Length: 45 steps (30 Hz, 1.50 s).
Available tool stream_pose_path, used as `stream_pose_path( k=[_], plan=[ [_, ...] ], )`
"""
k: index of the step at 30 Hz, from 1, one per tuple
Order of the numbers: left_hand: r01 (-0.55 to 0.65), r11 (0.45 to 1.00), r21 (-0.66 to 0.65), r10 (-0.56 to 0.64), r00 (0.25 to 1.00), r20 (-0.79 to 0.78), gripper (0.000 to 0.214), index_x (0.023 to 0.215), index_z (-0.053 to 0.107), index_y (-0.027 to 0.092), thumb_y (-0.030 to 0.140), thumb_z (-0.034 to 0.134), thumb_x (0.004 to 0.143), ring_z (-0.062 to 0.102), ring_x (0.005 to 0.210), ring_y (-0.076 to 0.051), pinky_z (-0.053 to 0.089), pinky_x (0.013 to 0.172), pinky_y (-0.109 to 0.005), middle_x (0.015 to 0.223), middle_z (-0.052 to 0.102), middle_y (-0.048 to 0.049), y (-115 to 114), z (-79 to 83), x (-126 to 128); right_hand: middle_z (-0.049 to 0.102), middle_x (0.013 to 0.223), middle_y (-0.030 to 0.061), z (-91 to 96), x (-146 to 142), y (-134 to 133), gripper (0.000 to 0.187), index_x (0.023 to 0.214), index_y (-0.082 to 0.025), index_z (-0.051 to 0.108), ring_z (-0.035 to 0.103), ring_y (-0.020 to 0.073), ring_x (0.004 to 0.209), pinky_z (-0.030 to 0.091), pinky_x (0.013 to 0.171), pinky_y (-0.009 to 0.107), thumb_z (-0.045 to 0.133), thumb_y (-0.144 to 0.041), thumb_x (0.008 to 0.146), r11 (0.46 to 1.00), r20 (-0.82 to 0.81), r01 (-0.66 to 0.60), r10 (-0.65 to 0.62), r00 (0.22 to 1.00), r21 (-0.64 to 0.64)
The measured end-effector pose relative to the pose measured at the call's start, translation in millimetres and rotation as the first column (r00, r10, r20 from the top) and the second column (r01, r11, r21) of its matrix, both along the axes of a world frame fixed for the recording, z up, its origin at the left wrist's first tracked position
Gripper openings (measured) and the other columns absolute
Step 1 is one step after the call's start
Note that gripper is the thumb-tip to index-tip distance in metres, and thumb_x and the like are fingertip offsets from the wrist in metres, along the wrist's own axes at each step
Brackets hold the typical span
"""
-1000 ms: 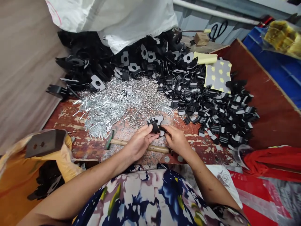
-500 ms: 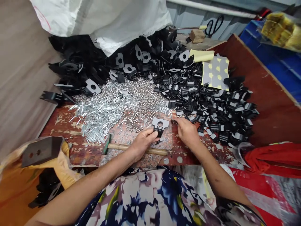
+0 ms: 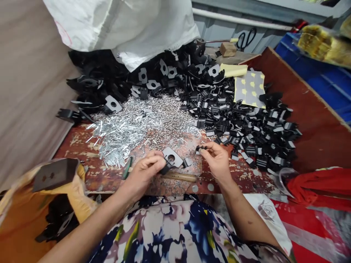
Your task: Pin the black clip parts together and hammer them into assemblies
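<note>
Over the near middle of the bench, my left hand (image 3: 149, 168) pinches the black hinge end of a plastic bracket (image 3: 177, 159). The bracket's face carries a grey pad with a round hole. My right hand (image 3: 218, 159) grips a small black plastic clip (image 3: 201, 148) between thumb and fingers, a short way right of the bracket. Another small black clip with a grey pad (image 3: 187, 162) lies just beside the bracket. Under and behind my left hand is a hammer (image 3: 181, 177) with a green head and wooden handle, partly covered by the hand.
Loose metal pins (image 3: 123, 131) are heaped beyond my hands. Small black clips (image 3: 246, 128) pile up at right, larger black brackets (image 3: 90, 84) at back left. A sticker sheet (image 3: 249, 87) rests on the clips. A yellow bag (image 3: 79, 182) stands at near left, a wooden board (image 3: 301, 109) at right.
My left hand has shifted left and slightly nearer, turning the bracket so that it tilts. My right hand has turned and lifted, bringing the small clip into clearer view.
</note>
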<state>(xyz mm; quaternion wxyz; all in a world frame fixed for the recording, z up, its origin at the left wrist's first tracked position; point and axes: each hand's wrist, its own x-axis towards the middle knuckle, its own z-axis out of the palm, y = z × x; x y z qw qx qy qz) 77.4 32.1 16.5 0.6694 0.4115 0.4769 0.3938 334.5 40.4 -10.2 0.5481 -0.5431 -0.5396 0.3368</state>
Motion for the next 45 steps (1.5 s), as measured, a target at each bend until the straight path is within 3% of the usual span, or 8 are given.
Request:
stream_pose_path(
  k=[7,23,30,34,38,40,43,45],
  plan=[
    [0.029,0.998,-0.048,-0.017,0.971,0.24,0.016,0.083,0.08,0.02,0.035,0.083,0.078,0.059,0.084,-0.016,0.06,0.069,-0.028,0.111,0.056,-0.0058,-19,4.7,9,0.077,0.093,-0.0011,28.8,-60,-9,0.03,0.107,-0.033,0.075,0.071,0.0222,0.094,0.034,0.12,0.064,0.058,-0.013,0.093,0.931,0.533,-0.233,0.052,0.845,0.279],
    [0.066,0.998,-0.01,-0.06,0.955,0.289,0.021,0.08,0.078,0.019,0.04,0.079,0.083,0.059,0.072,-0.013,0.058,0.061,-0.025,0.105,0.054,-0.0048,-28,3.1,-4,0.079,0.091,-0.0008,13.0,-91,-25,0.035,0.108,-0.037,0.078,0.073,0.0218,0.088,0.044,0.111,0.058,0.062,-0.011,0.091,0.932,0.28,-0.199,0.113,0.953,0.302],
    [0.018,0.996,0.084,-0.024,0.997,0.07,0.023,0.081,0.081,0.019,0.042,0.078,0.082,0.062,0.091,-0.02,0.061,0.061,-0.027,0.143,0.045,-0.0123,-25,-3.6,-16,0.077,0.108,0.0052,8.3,-90,-35,0.032,0.119,-0.028,0.073,0.072,0.0213,0.101,0.058,0.093,0.041,0.057,-0.016,0.095,0.901,0.098,-0.428,0.42,0.902,0.073],
    [0.041,0.994,0.101,-0.041,0.999,-0.002,0.023,0.083,0.08,0.019,0.041,0.075,0.085,0.062,0.074,-0.013,0.057,0.058,-0.026,0.141,0.054,-0.0126,-27,-10.2,-30,0.077,0.11,0.0045,13.9,-82,-22,0.033,0.12,-0.026,0.073,0.072,0.0197,0.101,0.057,0.091,0.036,0.055,-0.017,0.095,0.8,0.108,-0.598,0.6,0.793,-0.057],
    [-0.079,0.997,0.008,0.079,0.997,0.01,0.02,0.079,0.074,0.02,0.039,0.075,0.084,0.056,0.058,-0.01,0.047,0.056,-0.022,0.077,0.062,-0.0008,-34,-17.5,-44,0.077,0.088,0.0039,12.6,-61,20,0.024,0.108,-0.024,0.077,0.065,0.0204,0.084,0.049,0.085,0.039,0.056,-0.021,0.098,0.93,0.585,-0.366,0.311,0.749,-0.025],
    [-0.138,0.99,-0.001,0.138,0.99,-0.003,0.023,0.075,0.07,0.019,0.04,0.076,0.083,0.058,0.06,-0.011,0.046,0.057,-0.023,0.073,0.058,0.001,-37,-17.6,-47,0.074,0.092,0.0076,6.8,-53,42,0.019,0.103,-0.021,0.077,0.062,0.0242,0.089,0.044,0.086,0.042,0.059,-0.024,0.098,0.974,0.798,-0.22,0.094,0.595,0.05],
    [-0.106,0.994,0.028,0.107,0.993,-0.052,0.024,0.077,0.069,0.02,0.042,0.075,0.082,0.059,0.06,-0.012,0.045,0.056,-0.025,0.078,0.057,0.0006,-39,-14.9,-47,0.069,0.092,0.01,-1.6,-49,60,0.015,0.092,-0.02,0.074,0.058,0.0263,0.092,0.041,0.082,0.04,0.059,-0.021,0.096,0.959,0.905,-0.276,0.063,0.42,0.061],
    [-0.071,0.992,0.108,0.085,0.987,-0.135,0.023,0.077,0.068,0.02,0.041,0.072,0.084,0.057,0.063,-0.014,0.045,0.056,-0.027,0.078,0.056,0.0002,-38,-12.9,-48,0.067,0.096,0.0109,-2.0,-50,58,0.019,0.091,-0.019,0.071,0.057,0.0252,0.094,0.043,0.082,0.038,0.053,-0.015,0.096,0.926,0.875,-0.368,0.11,0.472,0.082]
  ],
)
